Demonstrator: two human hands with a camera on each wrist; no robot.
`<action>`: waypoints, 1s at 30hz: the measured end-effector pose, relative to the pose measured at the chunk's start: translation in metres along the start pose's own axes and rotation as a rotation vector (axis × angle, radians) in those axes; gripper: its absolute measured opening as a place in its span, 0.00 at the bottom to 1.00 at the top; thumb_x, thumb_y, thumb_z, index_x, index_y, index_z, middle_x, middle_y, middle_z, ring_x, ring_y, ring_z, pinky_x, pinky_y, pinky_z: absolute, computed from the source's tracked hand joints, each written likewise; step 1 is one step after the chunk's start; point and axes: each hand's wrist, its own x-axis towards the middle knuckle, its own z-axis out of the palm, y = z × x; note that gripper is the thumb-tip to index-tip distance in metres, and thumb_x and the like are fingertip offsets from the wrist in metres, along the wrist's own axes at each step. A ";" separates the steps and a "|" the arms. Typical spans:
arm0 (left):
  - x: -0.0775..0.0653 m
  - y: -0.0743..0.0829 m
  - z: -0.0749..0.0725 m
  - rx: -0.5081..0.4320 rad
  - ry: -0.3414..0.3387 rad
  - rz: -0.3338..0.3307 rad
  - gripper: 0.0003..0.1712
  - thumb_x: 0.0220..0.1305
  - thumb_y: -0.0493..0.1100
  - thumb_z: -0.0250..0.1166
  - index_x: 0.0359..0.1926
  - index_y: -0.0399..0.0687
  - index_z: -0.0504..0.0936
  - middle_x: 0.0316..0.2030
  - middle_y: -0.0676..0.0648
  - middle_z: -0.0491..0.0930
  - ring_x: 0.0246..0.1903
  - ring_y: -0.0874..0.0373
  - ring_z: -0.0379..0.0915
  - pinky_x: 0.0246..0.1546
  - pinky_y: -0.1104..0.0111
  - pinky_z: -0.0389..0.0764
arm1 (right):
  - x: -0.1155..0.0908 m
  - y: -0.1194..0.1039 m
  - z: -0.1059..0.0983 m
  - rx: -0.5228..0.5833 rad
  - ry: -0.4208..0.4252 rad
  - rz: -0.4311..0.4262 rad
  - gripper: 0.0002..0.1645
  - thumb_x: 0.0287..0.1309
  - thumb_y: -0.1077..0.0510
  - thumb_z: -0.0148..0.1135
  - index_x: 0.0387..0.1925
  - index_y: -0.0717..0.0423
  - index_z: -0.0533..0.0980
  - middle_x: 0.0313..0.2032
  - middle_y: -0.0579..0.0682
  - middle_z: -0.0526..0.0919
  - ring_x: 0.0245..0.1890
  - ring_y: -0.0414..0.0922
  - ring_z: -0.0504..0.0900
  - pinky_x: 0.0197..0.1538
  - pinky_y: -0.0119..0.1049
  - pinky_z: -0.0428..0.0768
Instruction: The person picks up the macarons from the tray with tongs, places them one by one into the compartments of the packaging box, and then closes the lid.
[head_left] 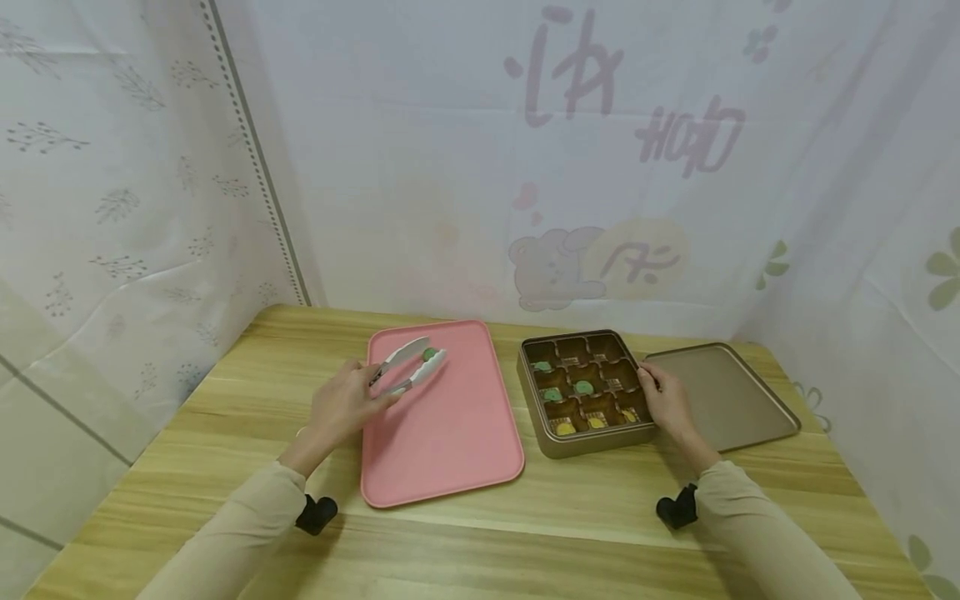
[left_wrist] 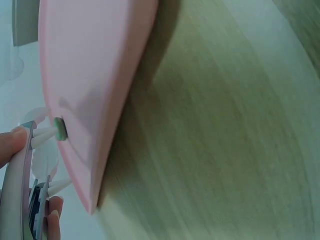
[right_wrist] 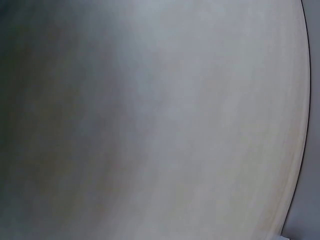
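Note:
My left hand (head_left: 347,407) holds a pair of tongs (head_left: 401,367) over the pink tray (head_left: 450,450), their two white tips spread apart. A small round green piece (head_left: 430,354) lies on the tray between the tips; in the left wrist view the green piece (left_wrist: 60,129) sits near one tip. My right hand (head_left: 667,400) grips the right side of a bronze square tin (head_left: 585,442). Inside the tin, a brown divided insert (head_left: 573,348) holds green pieces (head_left: 584,387) in some compartments and yellow pieces (head_left: 565,428) along the front row.
A flat bronze lid (head_left: 723,400) lies right of the tin, close behind my right hand. The wooden table (head_left: 480,558) ends at a patterned curtain (head_left: 420,167) at the back and sides. The right wrist view is mostly blurred.

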 end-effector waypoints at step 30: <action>0.010 -0.004 0.001 0.049 -0.049 -0.006 0.20 0.52 0.53 0.69 0.38 0.41 0.80 0.33 0.41 0.73 0.24 0.52 0.66 0.20 0.62 0.67 | 0.000 0.000 0.003 -0.001 0.043 -0.025 0.22 0.71 0.58 0.43 0.57 0.71 0.70 0.53 0.70 0.74 0.54 0.65 0.72 0.55 0.58 0.69</action>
